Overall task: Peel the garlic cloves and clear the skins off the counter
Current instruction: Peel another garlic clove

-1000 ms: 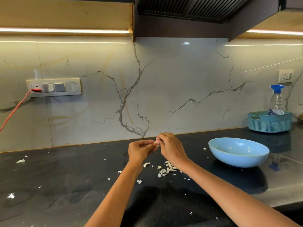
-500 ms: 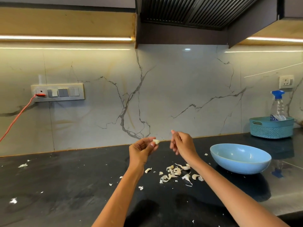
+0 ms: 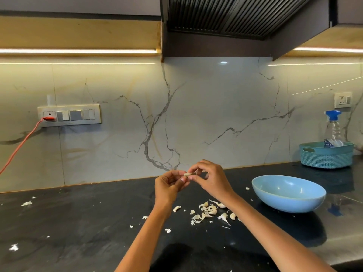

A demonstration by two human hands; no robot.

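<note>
Both hands are raised above the black counter (image 3: 82, 222). My left hand (image 3: 169, 186) pinches a small pale garlic clove (image 3: 187, 174) between thumb and fingertips. My right hand (image 3: 211, 178) meets it from the right, its fingertips on the clove's other end. Below the hands lies a loose pile of white garlic skins (image 3: 208, 212), perhaps with cloves among them. Smaller skin scraps (image 3: 26, 203) are scattered over the counter's left side.
A light blue bowl (image 3: 287, 193) stands to the right of the pile. Further back right is a teal basket (image 3: 326, 155) holding a spray bottle (image 3: 333, 128). A switch panel (image 3: 68, 115) with an orange cable (image 3: 21, 143) is on the marble wall at left.
Half a second ago my right hand had pulled away from the clove; now it is back on it. More skins lie in the pile than one second ago.
</note>
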